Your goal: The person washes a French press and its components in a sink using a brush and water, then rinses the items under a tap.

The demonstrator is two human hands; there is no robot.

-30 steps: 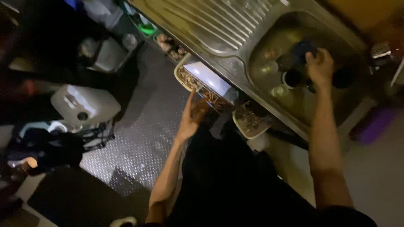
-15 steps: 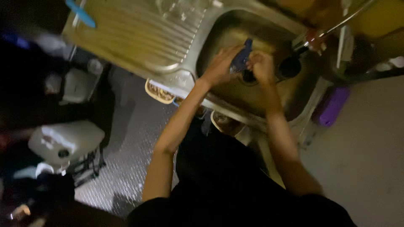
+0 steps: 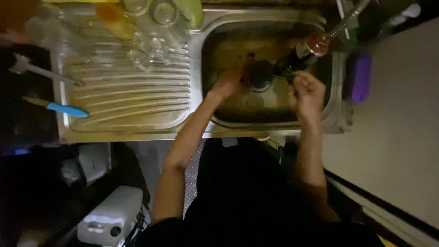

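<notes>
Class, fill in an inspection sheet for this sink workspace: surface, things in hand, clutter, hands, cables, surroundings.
Surface: steel sink with ridged drainboard.
Things in hand: dark round object in the basin, too dim to identify.
Clutter: clear glasses, blue-handled knife, purple bottle.
Hands: left hand grips the dark object; right hand, grip unclear.
Cables: nothing seen.
Surroundings: flexible tap hose, white container on the floor.

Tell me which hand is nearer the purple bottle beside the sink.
Right. The right hand is in the basin's right half, a short way left of the purple bottle. The left hand grips a dark round object mid-basin, farther away.
</notes>
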